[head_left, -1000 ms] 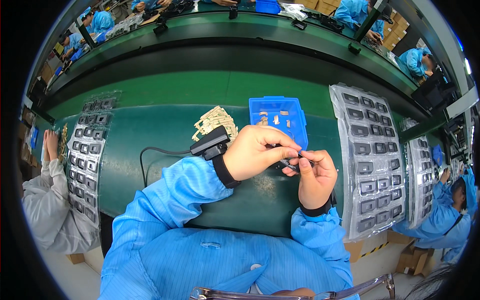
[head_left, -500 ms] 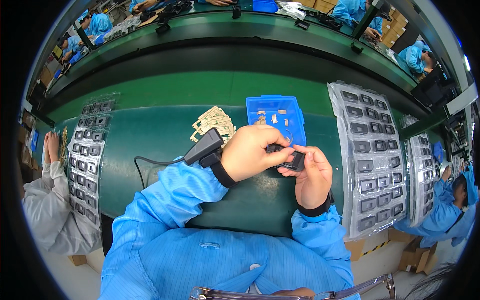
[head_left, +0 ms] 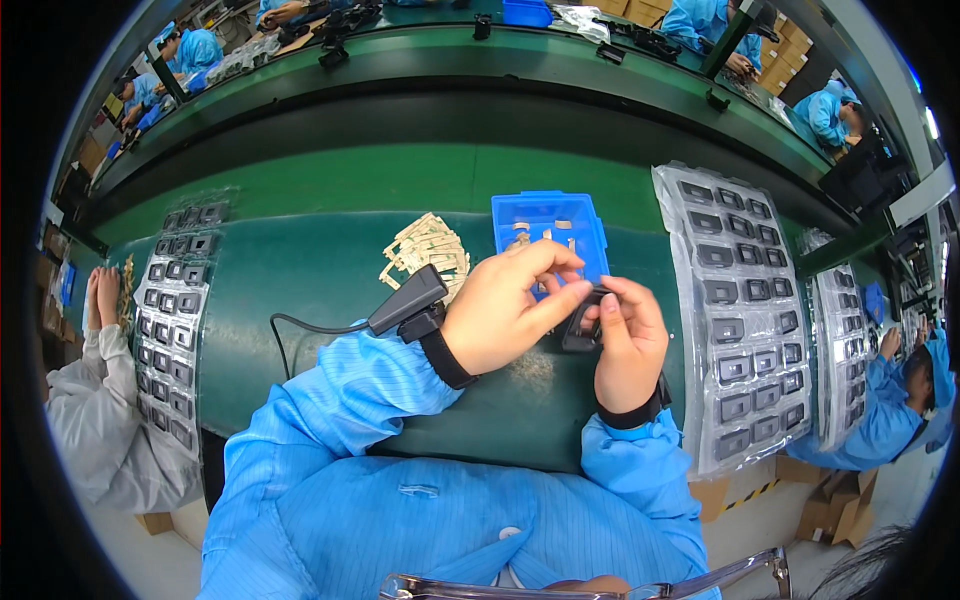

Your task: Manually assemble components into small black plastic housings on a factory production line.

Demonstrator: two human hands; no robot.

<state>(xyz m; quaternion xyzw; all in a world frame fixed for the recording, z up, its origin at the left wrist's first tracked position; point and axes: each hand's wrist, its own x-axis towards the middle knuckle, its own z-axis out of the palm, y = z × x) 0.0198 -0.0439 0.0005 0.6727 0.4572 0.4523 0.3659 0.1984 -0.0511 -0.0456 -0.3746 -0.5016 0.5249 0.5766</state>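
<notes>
My right hand is closed on a small black plastic housing, which stands tilted between thumb and fingers. My left hand is right beside it, index finger and thumb apart, the thumb tip close to the housing's top end. Its other fingers are partly hidden. Just beyond the hands stands a blue plastic bin with a few small tan pieces in it. Left of the bin, a fanned pile of cream-coloured strips lies on the green table.
A clear plastic tray with rows of dark housings lies to the right, with a similar tray to the left. A black device with a cable is strapped on my left wrist. Co-workers sit at both sides and beyond the raised green ledge.
The black housing has been tipped more upright in my right hand. My left index finger and thumb have spread apart and moved up off its face.
</notes>
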